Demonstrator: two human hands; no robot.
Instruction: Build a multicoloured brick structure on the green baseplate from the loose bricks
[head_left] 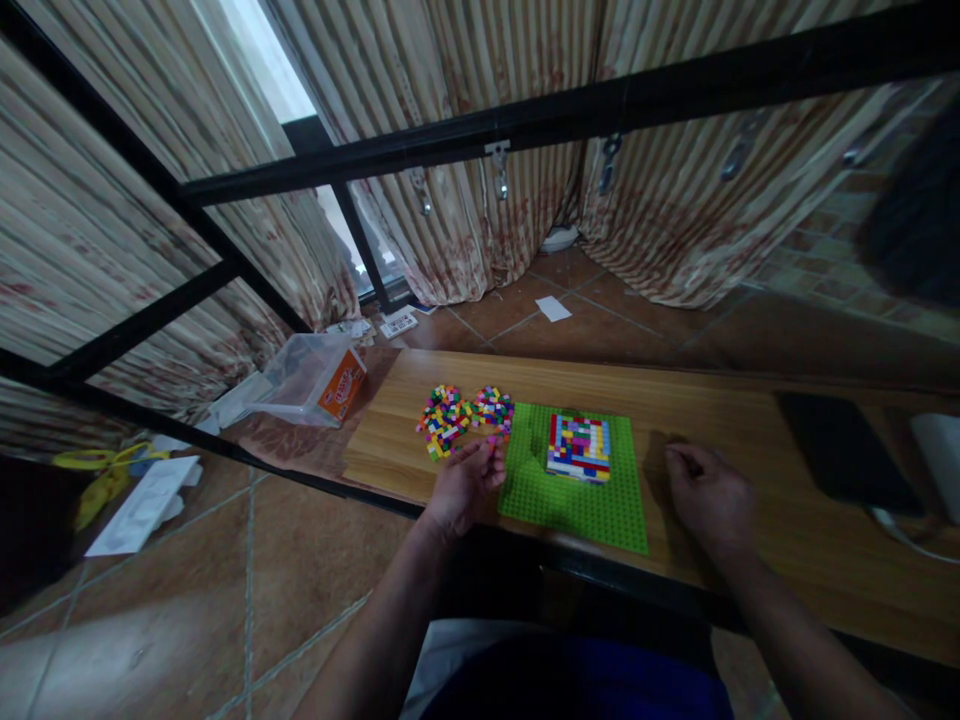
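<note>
My left hand [466, 487] is at the left edge of the green baseplate [570, 515], its fingers curled together. A small pink building brick [493, 441] shows at the fingertips. Just beyond this hand, two heaps of loose multicoloured bricks [444, 418] lie side by side on the wooden table [390, 440]. On the baseplate sits a square block of stacked coloured bricks [578, 447], with rows of mixed colours on top. Right of the baseplate, my right hand [711, 498] rests on the tabletop in a loose fist, with no object visible in it.
A clear plastic box [311, 375] with an orange label stands beyond the table's left end. At the right lie a dark phone-like slab [847, 450] and a white cable [904, 530]. A black metal rail [540, 125] with hanging clips crosses above, before striped curtains [487, 60].
</note>
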